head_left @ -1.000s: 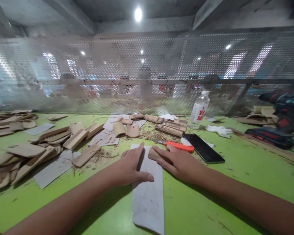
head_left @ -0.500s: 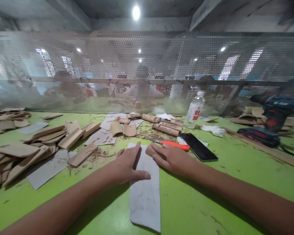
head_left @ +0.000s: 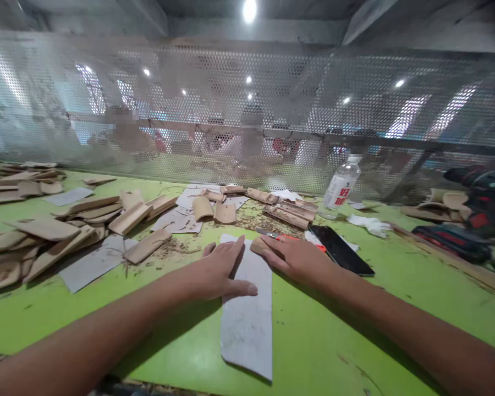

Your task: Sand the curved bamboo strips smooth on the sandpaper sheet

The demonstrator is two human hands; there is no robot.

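Observation:
A long white strip (head_left: 247,330) lies on the green table, its far part between my hands. My left hand (head_left: 223,270) rests on the strip's left side with fingers and thumb spread, holding nothing. My right hand (head_left: 295,257) is closed over a small tan wooden piece (head_left: 259,246) at the strip's upper right edge. Just beyond the right hand lies an orange-handled knife (head_left: 268,234), its handle partly covered by that hand. A black phone (head_left: 341,250) lies to the right of the knife.
Curved bamboo pieces (head_left: 45,229) are heaped at the left, with more (head_left: 286,215) among shavings farther back. A bottle (head_left: 340,188), a white glove (head_left: 369,225) and a power drill (head_left: 478,214) stand or lie at the right. Perforated metal screen (head_left: 214,110) behind.
The camera view has tilted and shifted, so the table's near edge now shows at lower left. Both hands keep nearly the same places on the strip and wooden piece.

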